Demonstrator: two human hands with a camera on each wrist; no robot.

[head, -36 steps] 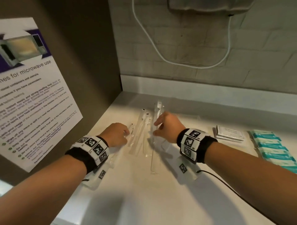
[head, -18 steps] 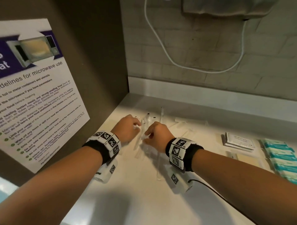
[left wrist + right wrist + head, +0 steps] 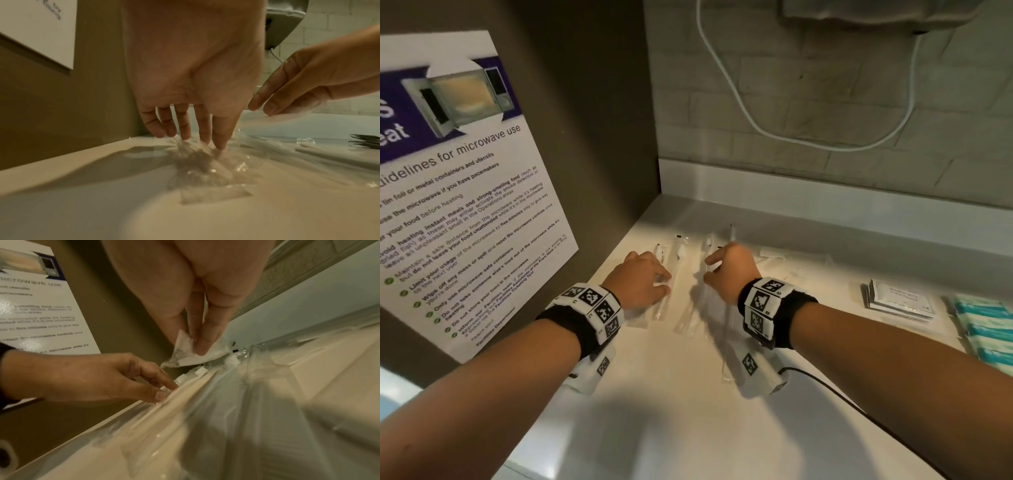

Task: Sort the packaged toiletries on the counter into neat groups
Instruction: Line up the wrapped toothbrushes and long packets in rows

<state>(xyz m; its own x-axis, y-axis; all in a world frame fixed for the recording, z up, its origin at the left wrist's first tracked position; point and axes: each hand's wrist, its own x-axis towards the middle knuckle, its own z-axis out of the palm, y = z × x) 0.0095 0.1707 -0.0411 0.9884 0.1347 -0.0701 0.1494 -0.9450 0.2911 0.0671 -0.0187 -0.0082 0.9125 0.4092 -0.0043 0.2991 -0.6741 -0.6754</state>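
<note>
On the right of the smooth, pale tabletop (image 3: 688, 394) two groups can be judged finished: a squared stack of flat white paper sachets (image 3: 900, 301) and, beside it, a row of teal-and-white wrapped packets (image 3: 986, 329). The long, clear crinkly plastic sleeves with slim white toothbrush-like items (image 3: 681, 291) near the left wall are seemingly the group in hand, since they lie roughly parallel but unevenly spaced; a few more loose clear sleeves (image 3: 794, 257) behind the right hand appear unsorted. The left hand (image 3: 643, 284) is spread, its straight fingertips (image 3: 220, 142) pressed onto one glossy sleeve. The right hand (image 3: 732, 270) is narrowed to a pinch, the thin white corner of a sleeve (image 3: 185, 344) being held between thumb and fingers and lifted slightly off the tabletop.
</note>
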